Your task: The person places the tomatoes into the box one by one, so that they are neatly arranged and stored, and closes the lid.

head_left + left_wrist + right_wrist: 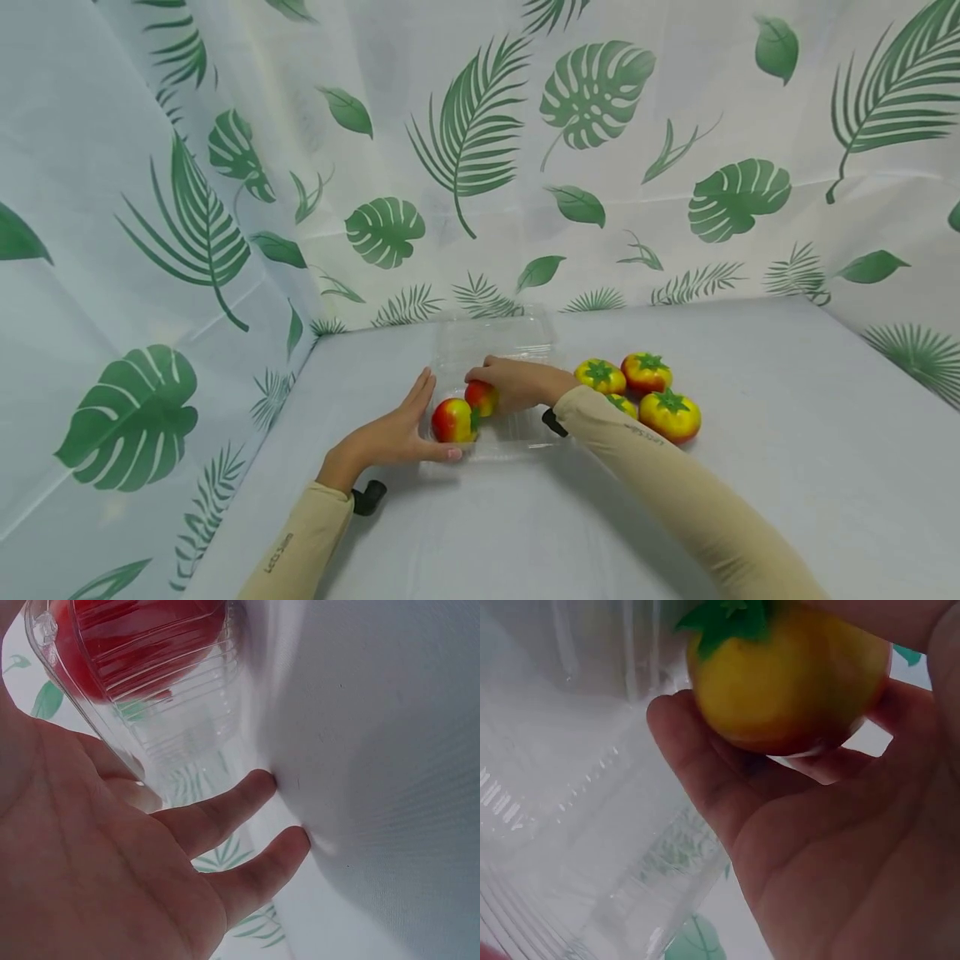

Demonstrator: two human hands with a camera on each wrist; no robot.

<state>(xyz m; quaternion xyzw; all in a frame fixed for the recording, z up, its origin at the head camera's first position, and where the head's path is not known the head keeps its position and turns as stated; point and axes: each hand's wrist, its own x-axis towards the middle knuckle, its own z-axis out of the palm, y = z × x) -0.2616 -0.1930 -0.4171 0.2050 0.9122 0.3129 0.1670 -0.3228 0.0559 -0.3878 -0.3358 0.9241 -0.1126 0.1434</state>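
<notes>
A clear plastic clamshell box point(517, 446) lies on the table with its lid point(495, 333) folded back. Inside, at the left, rests a red-and-yellow fruit with a green leafy cap point(453, 421). My right hand point(521, 385) reaches into the box and holds a second fruit point(780, 682) of the same kind, fingers curled round it, right beside the first. My left hand point(393, 432) spreads along the box's left side, thumb at the front edge. In the left wrist view, two of its straight fingertips point(289, 844) touch the table.
Several more such fruits point(670, 415) sit in a cluster to the right of the box, close to my right forearm. Behind the table hangs a white leaf-print curtain point(480, 250), and another part of it runs down the left side. Pale cloth point(465, 533) covers the table.
</notes>
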